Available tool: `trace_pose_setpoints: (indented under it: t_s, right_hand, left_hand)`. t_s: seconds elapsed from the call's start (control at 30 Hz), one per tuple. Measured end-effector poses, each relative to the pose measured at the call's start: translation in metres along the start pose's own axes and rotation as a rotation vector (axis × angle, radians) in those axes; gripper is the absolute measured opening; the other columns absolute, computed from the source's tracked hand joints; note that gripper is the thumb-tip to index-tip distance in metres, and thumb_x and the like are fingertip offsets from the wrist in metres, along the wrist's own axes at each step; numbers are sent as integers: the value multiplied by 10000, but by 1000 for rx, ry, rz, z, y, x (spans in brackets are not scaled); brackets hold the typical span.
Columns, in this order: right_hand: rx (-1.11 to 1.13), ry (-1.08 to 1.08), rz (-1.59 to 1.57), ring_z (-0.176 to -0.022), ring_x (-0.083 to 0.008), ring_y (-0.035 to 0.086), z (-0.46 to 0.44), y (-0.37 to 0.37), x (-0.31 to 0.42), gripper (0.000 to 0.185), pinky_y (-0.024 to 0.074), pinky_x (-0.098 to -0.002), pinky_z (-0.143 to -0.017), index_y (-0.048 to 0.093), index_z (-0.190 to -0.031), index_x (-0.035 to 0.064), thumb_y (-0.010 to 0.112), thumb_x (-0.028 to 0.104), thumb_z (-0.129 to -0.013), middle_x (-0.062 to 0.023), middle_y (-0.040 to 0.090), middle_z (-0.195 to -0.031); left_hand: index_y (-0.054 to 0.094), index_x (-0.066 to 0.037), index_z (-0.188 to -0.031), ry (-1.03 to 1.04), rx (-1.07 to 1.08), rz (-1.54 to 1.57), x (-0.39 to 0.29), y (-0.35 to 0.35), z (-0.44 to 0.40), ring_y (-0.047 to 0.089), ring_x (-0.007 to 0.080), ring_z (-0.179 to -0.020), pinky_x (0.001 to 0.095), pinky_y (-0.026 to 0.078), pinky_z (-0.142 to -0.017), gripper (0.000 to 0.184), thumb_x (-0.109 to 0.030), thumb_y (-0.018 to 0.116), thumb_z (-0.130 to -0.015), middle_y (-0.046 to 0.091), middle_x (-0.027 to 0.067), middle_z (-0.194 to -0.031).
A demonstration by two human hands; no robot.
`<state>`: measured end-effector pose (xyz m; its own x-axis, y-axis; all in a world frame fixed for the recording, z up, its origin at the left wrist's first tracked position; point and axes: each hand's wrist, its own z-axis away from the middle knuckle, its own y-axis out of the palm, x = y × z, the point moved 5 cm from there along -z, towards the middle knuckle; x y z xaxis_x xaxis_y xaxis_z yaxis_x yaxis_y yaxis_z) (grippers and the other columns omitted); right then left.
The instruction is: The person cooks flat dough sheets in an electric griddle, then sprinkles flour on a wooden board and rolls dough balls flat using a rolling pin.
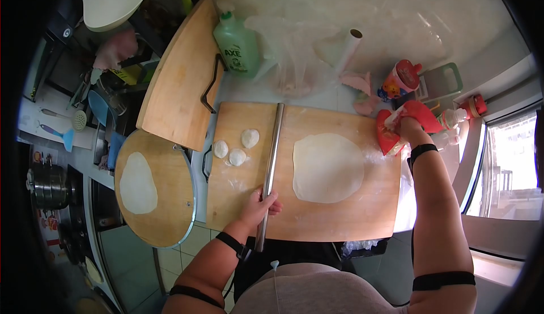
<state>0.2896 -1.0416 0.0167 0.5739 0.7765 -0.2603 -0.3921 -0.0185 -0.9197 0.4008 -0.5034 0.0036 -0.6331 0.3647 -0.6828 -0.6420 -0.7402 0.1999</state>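
My left hand (262, 207) is wrapped round the lower part of a metal rolling pin (275, 150), which lies across the wooden board (362, 223). Right of the pin, a flat round sheet of dough (328, 168) rests on the board. Three small dough balls, one of them nearest the pin (250, 138), sit at the board's left. At the board's top right corner, my right hand (409, 128) reaches into an open red bag (387, 139) with white powder at its mouth. The fingers of that hand are hidden inside the bag.
A round board (170, 218) with another dough sheet (138, 185) stands at the left. Behind it leans a wooden board (181, 76). A green bottle (237, 48), a plastic bag (294, 59) and a red-lidded container (401, 79) are along the back. A window is at the right.
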Motion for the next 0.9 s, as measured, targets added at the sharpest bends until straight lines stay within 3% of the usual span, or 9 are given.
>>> trace_pose_setpoints:
  t_s: [0.17,0.33,0.4,0.47,0.6,0.73,0.8,0.83,0.9]
  right_hand:
    - [-113,20,-160,-854,-351,660,36,-47,13,277,528,-399,-767,699,-908,44,593,292,-843,-179,686,-879]
    - [-635,134,-432,-756,-381,640,91,-114,8,170,514,-475,-717,644,-794,69,576,221,-827,-160,664,-790]
    - [-689,139,-476,-731,-361,643,121,-141,29,122,511,-450,-670,649,-809,77,573,169,-839,-154,659,-786]
    - [-764,-71,-748,-711,-331,646,154,-163,73,68,513,-401,-638,658,-843,70,605,106,-819,-157,651,-787]
    - [-665,-297,-828,-715,-303,652,179,-168,143,115,519,-363,-634,668,-893,39,658,70,-782,-160,648,-781]
    - [-362,-82,-951,-671,-310,649,180,-155,151,86,517,-361,-609,661,-872,42,645,105,-815,-146,645,-733]
    - [-439,-236,-1000,-649,-301,649,192,-154,170,83,512,-362,-591,636,-841,36,642,117,-826,-142,646,-720]
    - [-700,-362,-815,-645,-295,648,199,-160,177,75,508,-361,-582,616,-821,34,649,101,-819,-140,648,-717]
    - [-693,-331,-857,-652,-297,648,200,-151,175,69,510,-362,-589,620,-815,35,656,94,-810,-136,652,-721]
  left_hand:
    - [504,-79,-1046,7,-2,9,2,-1,-2,652,140,-673,275,553,-634,274,-323,580,-946,659,87,-812]
    - [503,-72,-1041,35,-3,2,4,-2,-3,660,148,-678,278,554,-624,278,-321,581,-944,660,101,-814]
    - [503,-71,-1042,47,3,3,4,-2,-3,660,151,-679,280,553,-626,280,-321,582,-943,659,104,-816]
    - [504,-70,-1044,58,17,1,3,-1,-4,661,155,-681,281,553,-628,282,-321,583,-942,659,106,-819]
    - [516,-65,-1035,55,12,-19,5,-3,-4,657,157,-697,279,547,-637,280,-319,586,-940,658,105,-827]
    - [521,-61,-1009,77,22,-25,3,-2,0,655,156,-717,281,543,-641,264,-311,577,-947,657,103,-840]
    - [518,-60,-1010,64,33,-19,6,-2,-2,653,152,-724,281,543,-648,261,-309,571,-951,657,104,-851]
    - [514,-59,-1010,55,37,-9,7,-2,-3,650,149,-730,280,542,-656,258,-306,564,-955,657,105,-862]
    - [512,-63,-1016,82,54,-16,6,2,0,640,140,-734,272,539,-667,253,-306,556,-961,652,95,-869]
